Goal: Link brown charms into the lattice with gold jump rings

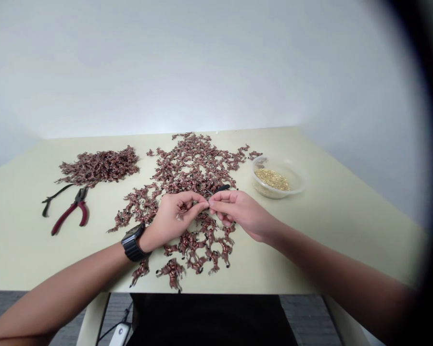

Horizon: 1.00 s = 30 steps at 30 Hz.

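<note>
My left hand [178, 211], with a black watch [133, 241] on its wrist, is closed in a pinch. Its thumb and fingertip meet those of my right hand [243, 211], which is pinched as well. Whatever lies between the fingertips is too small to make out. Brown shiny bits show by the curled left fingers; I cannot tell if they are held. Both hands are over a wide spread of small brown horse-like figures [187, 166]. Just behind the right fingers a black handle [222, 188] sticks out, its other end partly hidden.
At the left sits a denser heap of brown figures [101, 166]. In front of it lie pliers with red handles [70, 211] and a black-handled tool [56, 198]. A clear plastic bowl [299, 185] with small gold pieces [272, 179] stands right on the pale table [332, 230].
</note>
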{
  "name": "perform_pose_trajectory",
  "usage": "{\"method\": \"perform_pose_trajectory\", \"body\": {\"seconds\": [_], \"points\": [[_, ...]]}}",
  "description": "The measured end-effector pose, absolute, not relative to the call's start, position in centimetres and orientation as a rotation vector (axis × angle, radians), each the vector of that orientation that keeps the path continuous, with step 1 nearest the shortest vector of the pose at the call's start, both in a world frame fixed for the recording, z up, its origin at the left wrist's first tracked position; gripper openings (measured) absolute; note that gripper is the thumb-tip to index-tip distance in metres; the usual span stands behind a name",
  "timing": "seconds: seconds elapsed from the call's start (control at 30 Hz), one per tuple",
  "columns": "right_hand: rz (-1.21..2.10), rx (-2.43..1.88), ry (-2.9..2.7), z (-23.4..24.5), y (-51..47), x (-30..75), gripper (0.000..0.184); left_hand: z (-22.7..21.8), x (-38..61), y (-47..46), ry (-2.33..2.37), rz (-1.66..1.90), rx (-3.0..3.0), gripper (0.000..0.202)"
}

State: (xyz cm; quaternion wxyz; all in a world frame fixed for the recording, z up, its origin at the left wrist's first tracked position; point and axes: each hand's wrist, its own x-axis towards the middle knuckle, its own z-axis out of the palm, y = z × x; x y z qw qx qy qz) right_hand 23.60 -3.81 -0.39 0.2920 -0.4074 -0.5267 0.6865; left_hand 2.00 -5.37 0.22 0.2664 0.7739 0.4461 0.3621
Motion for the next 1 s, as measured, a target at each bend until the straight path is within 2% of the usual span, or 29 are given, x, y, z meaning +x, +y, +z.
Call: {"method": "perform_pose_trajectory", "body": {"seconds": [0.17, 0.4, 0.57, 0.63, 0.73, 0.9, 1.0], "points": [[1.698, -1.144, -1.485, -0.1, -4.1, 23.4, 0.021, 0.1, 2.2, -5.2, 1.208, 0.945, 1.915, 0.025], [1.567, -1.168, -1.530, -0.3, -3.5, 24.1, 0.019, 0.7, 1.4, -4.3, 0.892, 0.786, 1.270, 0.048], [1.586, -1.108, -1.635, 0.1, -3.9, 23.7, 0.022, 0.4, 1.4, -4.0, 0.947, 0.734, 1.099, 0.016], [1.602, -1.059, -1.665, 0.2, -4.2, 23.4, 0.023, 0.1, 1.6, -4.1, 0.961, 0.755, 1.083, 0.011], [1.588, -1.015, -1.623, 0.3, -4.3, 23.1, 0.024, -0.2, 1.7, -4.2, 0.927, 0.810, 1.133, 0.012], [1.547, -1.045, -1.557, 0.7, -4.2, 23.2, 0.021, -0.4, 1.5, -3.8, 0.927, 0.867, 1.354, 0.027], [1.548, -1.013, -1.551, 0.9, -4.2, 23.3, 0.020, -0.7, 1.2, -3.7, 0.988, 0.830, 1.471, 0.029]]}}
